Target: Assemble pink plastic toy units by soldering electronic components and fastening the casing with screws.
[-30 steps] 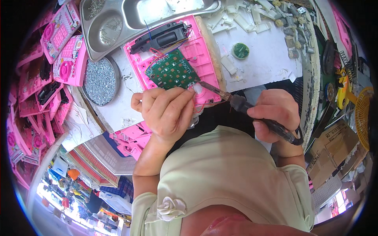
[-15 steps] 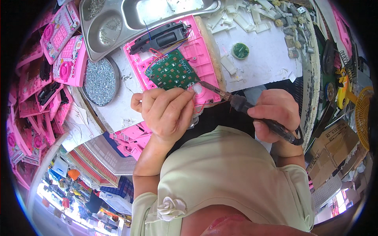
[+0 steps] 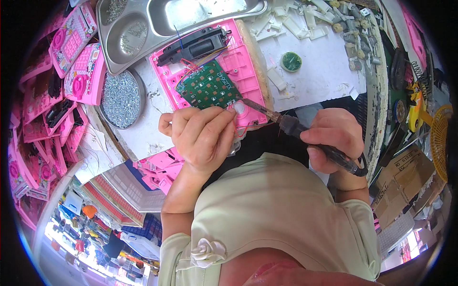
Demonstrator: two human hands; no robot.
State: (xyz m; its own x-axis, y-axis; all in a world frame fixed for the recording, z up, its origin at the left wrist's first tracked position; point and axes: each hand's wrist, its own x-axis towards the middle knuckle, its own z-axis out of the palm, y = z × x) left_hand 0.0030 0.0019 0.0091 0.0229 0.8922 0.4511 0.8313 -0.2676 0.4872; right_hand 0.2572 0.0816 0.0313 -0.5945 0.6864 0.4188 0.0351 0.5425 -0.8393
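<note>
My right hand (image 3: 336,138) is wrapped round the dark handle of a soldering iron (image 3: 292,126). The iron's tip reaches the lower right corner of a green circuit board (image 3: 205,83). Against the board's near edge, my left hand (image 3: 202,136) has its fingers curled and pinched together; whatever they hold is hidden. The board lies tilted on an open pink plastic housing (image 3: 244,59). A black plastic part (image 3: 198,47) sits across the housing's far end, with thin red and blue wires running near it. Beside the iron's tip is a round whitish piece (image 3: 238,107) in the housing.
A round dish of small screws (image 3: 121,97) stands left of the housing, below a metal compartment tray (image 3: 143,9). Pink toy cases (image 3: 43,138) are piled at far left. A small green round container (image 3: 291,61), white plastic parts (image 3: 298,24) and small motors (image 3: 352,43) lie to the right.
</note>
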